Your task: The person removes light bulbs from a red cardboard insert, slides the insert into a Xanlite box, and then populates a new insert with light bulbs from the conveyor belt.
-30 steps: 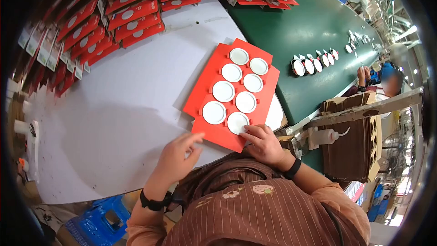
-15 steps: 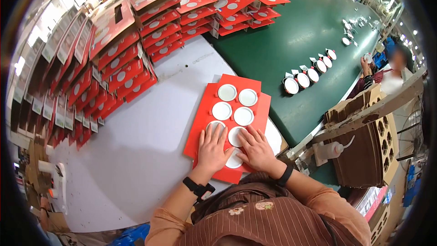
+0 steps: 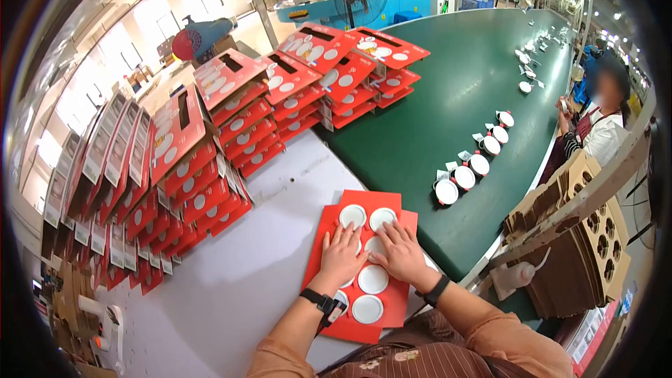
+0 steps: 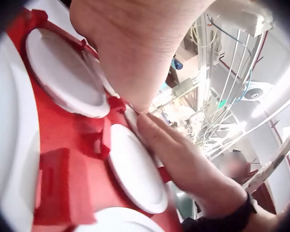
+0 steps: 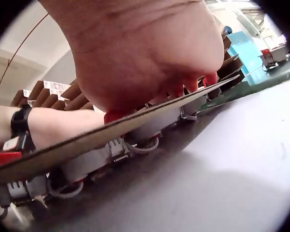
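Note:
A red card panel (image 3: 393,311) lies close in front of me, with two rows of round white discs (image 3: 367,309) set in it. My left hand (image 3: 341,259) rests flat over the left row, fingers straight toward the far discs. Beside it, my right hand (image 3: 402,257) spreads over the right row, fingertips at the farthest disc. In the left wrist view, red tabs (image 4: 106,140) stand up beside the white discs (image 4: 137,166). The right wrist view shows the card's edge (image 5: 135,124) raised above the tabletop, with pale bodies and curved loops (image 5: 145,145) beneath it.
Stacked red printed cartons (image 3: 189,182) fill the left and far side of the white table (image 3: 210,294). On the green table (image 3: 420,126) stands a row of white-topped pieces (image 3: 464,177). Brown cardboard inserts (image 3: 574,259), a white bottle (image 3: 514,276) and another person (image 3: 605,119) are at right.
My left hand came down from the air onto the panel. Both hands then slid from the near discs to the far ones. The head view tilted up, showing more cartons and room.

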Motion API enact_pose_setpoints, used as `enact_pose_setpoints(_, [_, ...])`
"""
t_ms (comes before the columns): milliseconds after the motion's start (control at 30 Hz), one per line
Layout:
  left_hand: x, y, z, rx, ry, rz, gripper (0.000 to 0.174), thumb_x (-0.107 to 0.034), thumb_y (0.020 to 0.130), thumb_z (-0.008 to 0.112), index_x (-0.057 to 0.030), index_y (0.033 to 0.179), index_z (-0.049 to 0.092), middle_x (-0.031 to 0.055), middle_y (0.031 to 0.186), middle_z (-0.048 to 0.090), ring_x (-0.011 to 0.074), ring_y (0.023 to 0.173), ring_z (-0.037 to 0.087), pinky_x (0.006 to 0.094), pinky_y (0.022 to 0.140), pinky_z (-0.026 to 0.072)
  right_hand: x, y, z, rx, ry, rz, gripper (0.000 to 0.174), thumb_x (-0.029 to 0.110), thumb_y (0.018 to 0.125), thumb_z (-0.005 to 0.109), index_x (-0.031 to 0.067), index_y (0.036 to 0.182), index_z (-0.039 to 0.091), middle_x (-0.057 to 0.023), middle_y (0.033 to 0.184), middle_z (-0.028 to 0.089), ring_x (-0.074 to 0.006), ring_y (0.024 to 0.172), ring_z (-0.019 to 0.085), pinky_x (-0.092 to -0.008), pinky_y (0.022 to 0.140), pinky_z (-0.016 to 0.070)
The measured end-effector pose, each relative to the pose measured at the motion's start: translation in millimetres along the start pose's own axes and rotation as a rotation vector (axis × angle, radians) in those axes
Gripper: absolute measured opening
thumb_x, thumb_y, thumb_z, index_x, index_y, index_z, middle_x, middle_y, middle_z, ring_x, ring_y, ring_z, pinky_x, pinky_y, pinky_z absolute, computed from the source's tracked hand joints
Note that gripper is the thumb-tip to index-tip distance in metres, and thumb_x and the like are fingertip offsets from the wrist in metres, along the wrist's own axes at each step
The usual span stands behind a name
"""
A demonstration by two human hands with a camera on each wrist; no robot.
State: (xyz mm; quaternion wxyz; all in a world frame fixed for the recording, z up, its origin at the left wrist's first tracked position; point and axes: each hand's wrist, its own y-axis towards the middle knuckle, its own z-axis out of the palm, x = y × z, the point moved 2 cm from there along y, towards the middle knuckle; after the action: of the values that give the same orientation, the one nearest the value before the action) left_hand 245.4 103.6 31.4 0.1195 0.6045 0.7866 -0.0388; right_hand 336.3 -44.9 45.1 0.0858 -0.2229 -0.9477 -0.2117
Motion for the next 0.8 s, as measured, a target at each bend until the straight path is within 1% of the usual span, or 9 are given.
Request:
enact_pose_setpoints(167, [40.2,18.3,-6.2,-0.141,-0.007,-0.232,0.072,-0.042,0.082,0.060,-0.0051,0.139,0.035,0.0192,0.142,0.037,0.0329,0.133,0.031,0.0501,0.107,0.0251,-27.8,-19.8,7.0,-0.054,0.244,0.461,0.065,0.026,0.079,0.066,-0.0090,0.126,0.040,-0.0280,0.125,0.047,-0.0414,0.118,0.044,-0.0446,0.099,0.0367])
enact_pose_setpoints(233, [60.7,28.6,0.9,0.014,-0.372,-0.611,0.073,-0.043,0.082,0.060,-0.0039,0.138,0.035,0.0231,0.138,0.039,0.0358,0.129,0.037,0.0448,0.107,0.0284,-24.0,-18.1,7.8,-0.050,0.337,0.503,0.065,0.025,0.078,0.067,-0.0099,0.125,0.040,-0.0291,0.123,0.048,-0.0423,0.117,0.044,-0.0447,0.099,0.0369])
enact_pose_setpoints(400, [70.2,34.2,-2.5,0.011,-0.415,-0.711,0.067,-0.041,0.081,0.061,-0.0025,0.132,0.042,0.0241,0.130,0.048,0.0373,0.122,0.044,0.0429,0.102,0.0353,-29.8,2.3,28.9,-0.128,0.581,0.659,0.063,0.020,0.072,0.071,-0.0091,0.120,0.043,-0.0282,0.116,0.053,-0.0417,0.112,0.049,-0.0442,0.095,0.0405])
enact_pose_setpoints(467, [89.7,35.5,19.4,-0.152,-0.738,-0.493,0.058,-0.036,0.080,0.064,-0.0013,0.125,0.050,0.0226,0.120,0.057,0.0368,0.114,0.052,0.0415,0.095,0.0421,-17.6,17.2,15.5,-0.115,0.735,0.646,0.068,0.019,0.070,0.072,-0.0069,0.126,0.042,-0.0258,0.115,0.055,-0.0363,0.107,0.055,-0.0396,0.091,0.0444])
enact_pose_setpoints(567, [105.4,22.2,23.2,-0.192,-0.955,-0.585,0.048,-0.029,0.082,0.065,0.0006,0.118,0.054,0.0183,0.113,0.062,0.0299,0.106,0.059,0.0371,0.090,0.0454,-18.1,23.6,43.7,-0.195,0.637,0.593,0.062,0.017,0.071,0.073,-0.0073,0.120,0.045,-0.0246,0.109,0.059,-0.0342,0.101,0.059,-0.0390,0.087,0.0477])
enact_pose_setpoints(600, [110.4,14.0,22.1,-0.160,-0.993,-0.628,0.047,-0.030,0.083,0.064,0.0012,0.117,0.055,0.0174,0.112,0.062,0.0283,0.105,0.059,0.0364,0.089,0.0458,-14.0,33.0,32.4,-0.009,0.913,0.643,0.070,0.020,0.071,0.075,-0.0096,0.125,0.041,-0.0237,0.108,0.059,-0.0299,0.097,0.060,-0.0367,0.082,0.0494])
enact_pose_setpoints(633, [114.9,7.2,21.0,-0.187,-0.978,-0.672,0.045,-0.029,0.083,0.064,0.0019,0.115,0.056,0.0169,0.109,0.063,0.0274,0.102,0.060,0.0362,0.087,0.0464,-15.8,37.0,42.1,0.057,0.867,0.624,0.074,0.021,0.071,0.076,-0.0108,0.127,0.039,-0.0226,0.107,0.059,-0.0260,0.093,0.061,-0.0337,0.077,0.0507])
enact_pose_setpoints(767, [107.3,-15.9,-11.1,-0.234,-0.930,-0.740,0.041,-0.027,0.085,0.063,0.0016,0.113,0.056,0.0129,0.108,0.063,0.0218,0.099,0.059,0.0337,0.085,0.0463,9.0,56.5,45.0,0.087,0.982,0.698,0.065,0.019,0.075,0.074,-0.0082,0.126,0.042,-0.0192,0.112,0.058,-0.0225,0.096,0.060,-0.0311,0.079,0.0506])
enact_pose_setpoints(800, [100.6,-19.9,-21.2,-0.214,-0.970,-0.774,0.039,-0.025,0.087,0.062,0.0007,0.115,0.055,0.0099,0.110,0.061,0.0180,0.100,0.057,0.0318,0.085,0.0457,16.6,61.5,50.4,0.129,1.237,0.705,0.063,0.018,0.077,0.073,-0.0074,0.126,0.043,-0.0181,0.114,0.058,-0.0224,0.097,0.060,-0.0315,0.081,0.0506])
